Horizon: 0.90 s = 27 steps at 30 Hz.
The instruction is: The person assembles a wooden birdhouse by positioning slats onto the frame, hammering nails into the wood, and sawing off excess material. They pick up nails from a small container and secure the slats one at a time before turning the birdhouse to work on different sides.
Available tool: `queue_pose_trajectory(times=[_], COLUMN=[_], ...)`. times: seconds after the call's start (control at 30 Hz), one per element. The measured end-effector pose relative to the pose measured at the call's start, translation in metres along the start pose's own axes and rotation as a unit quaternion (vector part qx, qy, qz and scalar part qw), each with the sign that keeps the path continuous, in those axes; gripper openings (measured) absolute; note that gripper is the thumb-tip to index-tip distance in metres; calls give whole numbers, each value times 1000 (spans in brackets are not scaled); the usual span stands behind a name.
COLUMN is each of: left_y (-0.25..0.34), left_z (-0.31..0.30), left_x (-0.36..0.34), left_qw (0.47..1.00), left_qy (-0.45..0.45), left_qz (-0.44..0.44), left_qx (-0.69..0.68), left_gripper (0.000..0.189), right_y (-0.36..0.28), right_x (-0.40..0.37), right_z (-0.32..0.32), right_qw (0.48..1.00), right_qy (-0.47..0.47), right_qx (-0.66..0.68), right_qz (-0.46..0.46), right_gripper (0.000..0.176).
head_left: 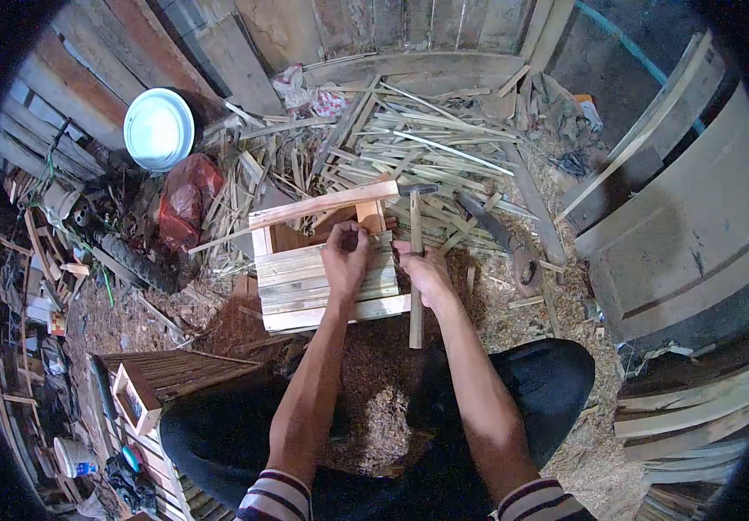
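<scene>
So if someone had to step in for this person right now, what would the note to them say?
Left hand: rests on the slatted wooden crate, fingers curled at its top slat; whether they pinch anything is too small to tell.
Right hand: wrapped around the handle of the hammer, head pointing away beside the crate.
Things: crate lies on the sawdust-strewn ground before the knees; loose wood strips piled beyond it.
Done: slats cover most of the crate's upper face.
Left: the far part is open under the cross bar.
</scene>
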<state>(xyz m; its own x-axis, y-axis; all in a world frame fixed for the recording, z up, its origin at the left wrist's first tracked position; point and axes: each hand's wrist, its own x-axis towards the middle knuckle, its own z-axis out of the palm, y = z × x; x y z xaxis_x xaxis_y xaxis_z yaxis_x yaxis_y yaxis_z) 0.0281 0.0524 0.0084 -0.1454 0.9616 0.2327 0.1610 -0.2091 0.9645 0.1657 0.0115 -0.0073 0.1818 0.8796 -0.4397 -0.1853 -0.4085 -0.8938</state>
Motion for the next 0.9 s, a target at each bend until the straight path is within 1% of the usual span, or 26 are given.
queue_pose_trajectory(times=[0.03,0.1,0.17,0.23,0.3,0.43,0.47,0.5,0.53,0.57,0.6,0.63,0.7,0.77,0.83,0.87,0.9], left_y=[0,1,3,-1,-4,-4,-11,-12,-13,-14,-11,-9,-7,-15,-11,-9,-7], left_z=[0,0,-1,-3,-3,-1,-3,-4,-5,-4,-3,-4,-4,-2,-2,-4,-4], left_x=[1,1,2,4,7,6,9,10,9,7,6,5,4,5,7,9,10], left_qw=[1000,999,998,997,996,998,994,982,981,989,993,993,996,996,997,990,969], left_qy=[0,-33,-52,-71,-86,-69,-81,-93,-93,-91,-89,-90,-90,-84,-78,-86,-94], left_qz=[0,-15,-19,-23,8,-13,62,136,136,98,61,62,-15,-11,-7,79,165], left_qx=[0,-15,-2,12,24,-10,44,97,98,68,38,38,16,12,8,84,158], left_gripper=[10,10,12,13,14,14,14,15,15,16,17,17,18,16,14,14,13], right_y=[-2,2,9,0,-1,4,5,4,2,1,3,4,5,11,15,15,18], right_x=[0,5,7,-2,0,7,7,6,5,3,2,3,8,12,10,11,14], right_z=[0,-1,-2,4,3,4,3,2,3,5,5,5,4,2,2,2,2], right_qw=[1000,1000,1000,999,999,999,999,999,997,997,996,993,991,990,996,997,995], right_qy=[-5,-8,-11,27,26,21,22,13,5,5,9,13,11,8,-15,-15,-11], right_qx=[-1,-4,-7,-2,-14,-24,-24,-26,-28,-27,-55,-83,-103,-122,-14,-14,-37], right_qz=[14,10,7,-20,-16,-24,-24,-45,-65,-65,-73,-82,-79,-74,-81,-81,-94], right_gripper=[32,32,32,33,34,39,39,40,41,41,42,42,42,42,41,41,41])
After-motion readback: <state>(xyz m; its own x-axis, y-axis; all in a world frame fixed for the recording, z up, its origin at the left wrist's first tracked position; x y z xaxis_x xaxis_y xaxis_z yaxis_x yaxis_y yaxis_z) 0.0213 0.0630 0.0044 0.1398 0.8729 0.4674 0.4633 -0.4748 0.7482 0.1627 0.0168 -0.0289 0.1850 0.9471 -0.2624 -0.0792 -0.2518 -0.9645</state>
